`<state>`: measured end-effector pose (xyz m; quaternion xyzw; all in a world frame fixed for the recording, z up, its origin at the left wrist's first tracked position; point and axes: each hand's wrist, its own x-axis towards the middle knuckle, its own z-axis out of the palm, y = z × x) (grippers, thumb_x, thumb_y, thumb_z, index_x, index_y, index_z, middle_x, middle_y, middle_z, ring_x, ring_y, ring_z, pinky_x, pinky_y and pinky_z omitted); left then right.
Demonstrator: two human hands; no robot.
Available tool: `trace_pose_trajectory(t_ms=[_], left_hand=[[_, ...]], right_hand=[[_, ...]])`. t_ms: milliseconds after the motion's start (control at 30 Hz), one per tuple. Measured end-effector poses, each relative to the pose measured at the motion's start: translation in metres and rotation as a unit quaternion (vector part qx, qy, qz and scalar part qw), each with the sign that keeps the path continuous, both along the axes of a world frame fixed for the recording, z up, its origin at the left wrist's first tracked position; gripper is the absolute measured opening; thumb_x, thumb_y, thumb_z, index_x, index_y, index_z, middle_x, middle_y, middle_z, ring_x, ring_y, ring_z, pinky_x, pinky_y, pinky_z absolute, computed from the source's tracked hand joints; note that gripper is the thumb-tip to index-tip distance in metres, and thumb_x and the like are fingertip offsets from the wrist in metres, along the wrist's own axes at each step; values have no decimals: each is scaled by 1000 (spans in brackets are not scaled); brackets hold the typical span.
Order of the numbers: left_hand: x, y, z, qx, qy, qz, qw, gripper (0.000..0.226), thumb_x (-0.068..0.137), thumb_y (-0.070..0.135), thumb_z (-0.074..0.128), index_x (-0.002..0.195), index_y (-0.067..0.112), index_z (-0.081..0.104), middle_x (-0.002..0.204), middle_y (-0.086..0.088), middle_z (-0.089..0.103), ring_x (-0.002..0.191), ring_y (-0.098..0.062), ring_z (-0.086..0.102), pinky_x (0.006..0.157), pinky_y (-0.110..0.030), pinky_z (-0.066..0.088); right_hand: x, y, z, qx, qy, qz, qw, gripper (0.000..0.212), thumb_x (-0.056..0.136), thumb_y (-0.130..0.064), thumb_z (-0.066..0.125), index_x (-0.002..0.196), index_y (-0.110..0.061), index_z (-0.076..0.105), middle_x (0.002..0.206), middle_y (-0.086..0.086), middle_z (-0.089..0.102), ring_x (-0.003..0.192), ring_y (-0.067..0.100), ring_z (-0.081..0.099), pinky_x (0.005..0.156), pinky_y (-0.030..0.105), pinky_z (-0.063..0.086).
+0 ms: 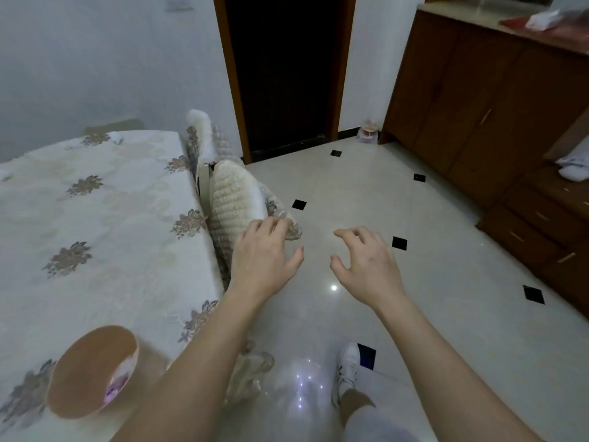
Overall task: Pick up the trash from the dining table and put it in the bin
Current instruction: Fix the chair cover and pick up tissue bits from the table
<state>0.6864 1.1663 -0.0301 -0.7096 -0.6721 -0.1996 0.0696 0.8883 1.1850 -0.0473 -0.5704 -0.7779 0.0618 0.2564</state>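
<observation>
The dining table (105,224) fills the left side under a white cloth with brown flower motifs. A brown paper bowl (92,371) lies tipped on its near corner, something pale purple inside it. A small white scrap (117,137) sits at the table's far edge, and another (6,177) at the left edge. My left hand (264,253) hovers over the floor beside the cushioned chair, fingers apart, holding nothing. My right hand (366,263) is stretched out over the tiles, fingers spread and empty. No bin is in view.
Two chairs with cream quilted covers (236,202) stand against the table's right edge. A dark open doorway (287,68) lies ahead. Brown wooden cabinets (478,106) line the right wall. A small jar (369,130) stands by the doorframe. My white shoe (345,365) is on glossy tiles.
</observation>
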Motion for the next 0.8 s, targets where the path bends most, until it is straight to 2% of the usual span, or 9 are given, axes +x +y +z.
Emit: trace_pose_trajectory(t_ms=[300, 567, 800], left_hand=[[38, 147, -15, -11, -6, -11, 1000, 51, 83, 51, 52, 123, 20, 60, 118, 0, 64, 108, -25, 57, 82, -41, 48], [78, 288, -18, -2, -1, 43, 999, 50, 82, 52, 50, 119, 21, 61, 116, 1, 65, 107, -24, 58, 79, -38, 48], [65, 351, -26, -19, 13, 102, 994, 47, 79, 51, 53, 115, 22, 63, 113, 2, 66, 102, -24, 60, 81, -39, 47]], right_hand=[[36, 147, -13, 1, -9, -3, 1000, 43, 82, -32, 64, 122, -18, 62, 114, 5, 61, 111, 26, 54, 88, 41, 45], [65, 309, -5, 10, -31, 49, 998, 43, 81, -33, 61, 121, -17, 62, 113, 5, 62, 111, 26, 54, 86, 41, 47], [53, 409, -13, -5, -33, 108, 994, 44, 81, -29, 66, 123, -20, 60, 112, 5, 62, 108, 27, 56, 85, 42, 48]])
